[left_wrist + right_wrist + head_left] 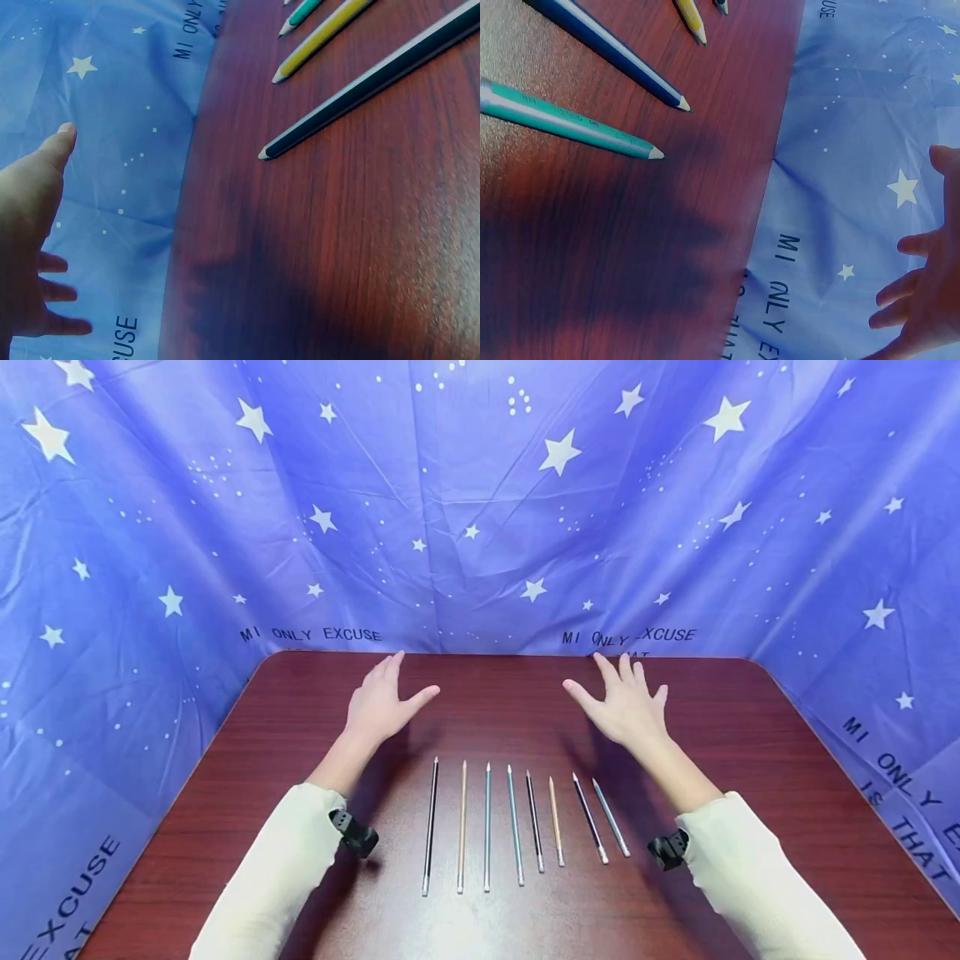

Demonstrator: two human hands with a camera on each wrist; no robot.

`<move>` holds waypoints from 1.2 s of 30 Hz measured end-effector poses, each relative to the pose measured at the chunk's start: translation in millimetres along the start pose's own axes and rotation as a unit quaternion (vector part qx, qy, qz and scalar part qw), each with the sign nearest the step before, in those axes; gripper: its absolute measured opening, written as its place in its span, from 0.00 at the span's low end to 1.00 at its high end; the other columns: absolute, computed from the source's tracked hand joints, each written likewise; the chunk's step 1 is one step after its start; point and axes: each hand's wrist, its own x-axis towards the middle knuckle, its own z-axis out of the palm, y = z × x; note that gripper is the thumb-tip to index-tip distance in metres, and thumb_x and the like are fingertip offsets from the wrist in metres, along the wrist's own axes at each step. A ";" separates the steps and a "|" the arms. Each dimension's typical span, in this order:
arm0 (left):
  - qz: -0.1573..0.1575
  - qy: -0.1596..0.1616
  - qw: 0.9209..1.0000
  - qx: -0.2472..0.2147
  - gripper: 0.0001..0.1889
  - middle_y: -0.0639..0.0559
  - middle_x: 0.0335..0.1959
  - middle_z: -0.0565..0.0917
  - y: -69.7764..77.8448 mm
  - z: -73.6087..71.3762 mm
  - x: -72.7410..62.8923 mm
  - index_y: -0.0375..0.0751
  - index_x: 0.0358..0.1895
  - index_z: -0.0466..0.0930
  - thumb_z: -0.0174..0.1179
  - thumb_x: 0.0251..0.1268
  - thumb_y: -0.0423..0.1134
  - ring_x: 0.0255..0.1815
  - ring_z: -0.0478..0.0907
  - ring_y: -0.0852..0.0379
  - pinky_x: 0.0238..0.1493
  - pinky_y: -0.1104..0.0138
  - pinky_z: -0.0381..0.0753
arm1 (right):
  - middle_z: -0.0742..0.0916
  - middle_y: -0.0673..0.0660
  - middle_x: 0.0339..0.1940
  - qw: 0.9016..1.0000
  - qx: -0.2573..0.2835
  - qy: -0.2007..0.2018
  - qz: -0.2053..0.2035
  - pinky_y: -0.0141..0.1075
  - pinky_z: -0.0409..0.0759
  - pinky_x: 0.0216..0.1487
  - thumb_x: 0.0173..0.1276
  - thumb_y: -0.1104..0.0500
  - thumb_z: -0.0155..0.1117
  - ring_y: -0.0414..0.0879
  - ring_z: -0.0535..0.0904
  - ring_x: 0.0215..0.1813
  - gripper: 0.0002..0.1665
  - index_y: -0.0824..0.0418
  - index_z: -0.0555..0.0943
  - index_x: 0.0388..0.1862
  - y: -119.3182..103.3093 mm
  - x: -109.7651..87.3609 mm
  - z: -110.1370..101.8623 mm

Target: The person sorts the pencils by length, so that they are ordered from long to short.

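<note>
Several pencils lie side by side on the table, tips pointing away from me, longer ones on the left and shorter ones on the right. At the left end is a long black pencil (431, 827); a yellow pencil (462, 827) lies beside it. The right end has a short green pencil (611, 818), with a dark blue pencil (590, 818) next to it. My left hand (380, 700) hovers beyond the tips on the left, fingers spread, holding nothing. On the other side my right hand (626, 703) is likewise spread and holds nothing.
The dark red wooden table (247, 760) has rounded far corners. A blue curtain (480, 485) with white stars and printed words hangs behind it and along both sides. Black straps with small devices sit on both wrists, over pale sleeves (273, 860).
</note>
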 end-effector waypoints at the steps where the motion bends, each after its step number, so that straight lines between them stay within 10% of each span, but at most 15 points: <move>1: 0.001 0.001 1.000 -0.013 0.50 0.42 0.69 0.64 -0.3 -0.4 -0.8 0.45 0.72 0.54 0.49 0.52 0.75 0.68 0.63 0.40 0.58 0.41 0.71 | 0.53 0.71 0.74 1.000 0.006 -0.001 0.000 0.76 0.40 0.63 0.59 0.20 0.35 0.67 0.44 0.75 0.53 0.51 0.53 0.74 0.2 -0.3 0.1; 14: 0.001 -0.052 0.986 -0.158 0.44 0.38 0.62 0.72 -2.7 -4.7 -20.4 0.38 0.68 0.60 0.61 0.53 0.63 0.64 0.68 0.41 0.65 0.49 0.68 | 0.69 0.63 0.70 0.990 0.138 -0.018 -0.014 0.60 0.64 0.65 0.63 0.26 0.45 0.60 0.63 0.70 0.48 0.58 0.62 0.70 -4.1 -11.8 10.1; 36: 0.044 -0.140 0.982 -0.121 0.32 0.40 0.56 0.77 4.9 8.2 -53.3 0.37 0.58 0.72 0.66 0.53 0.52 0.58 0.74 0.44 0.59 0.52 0.74 | 0.86 0.59 0.43 0.966 0.242 -0.073 -0.047 0.39 0.81 0.44 0.57 0.46 0.69 0.47 0.83 0.43 0.27 0.57 0.78 0.53 -45.0 -41.4 50.9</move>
